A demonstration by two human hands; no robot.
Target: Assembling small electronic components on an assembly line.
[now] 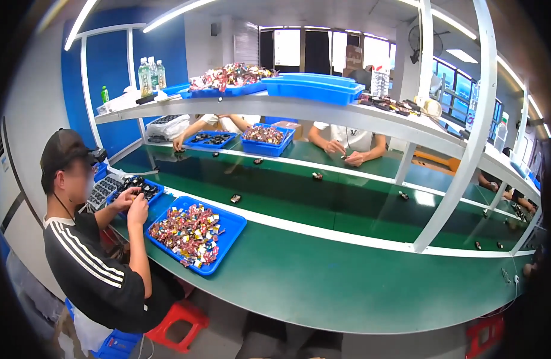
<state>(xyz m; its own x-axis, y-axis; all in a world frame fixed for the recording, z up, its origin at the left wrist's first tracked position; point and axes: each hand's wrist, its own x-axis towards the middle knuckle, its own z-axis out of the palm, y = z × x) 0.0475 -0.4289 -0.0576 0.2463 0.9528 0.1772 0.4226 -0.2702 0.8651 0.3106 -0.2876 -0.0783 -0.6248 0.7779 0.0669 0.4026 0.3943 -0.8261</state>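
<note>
Though grip unseen, blue tray [231, 222] ahead-left.

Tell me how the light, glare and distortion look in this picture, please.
Head view: bright ceiling tubes light the room evenly; they glare softly on the green belt and the windows are washed out. Fisheye bends the white shelf and posts, with dark corners. A co-worker's face is blurred; the blue tray is sharp. The person's own hands are not in view.

Factory assembly line: conveyor belt [347, 197], parts trays [195, 233], seated workers.
</note>
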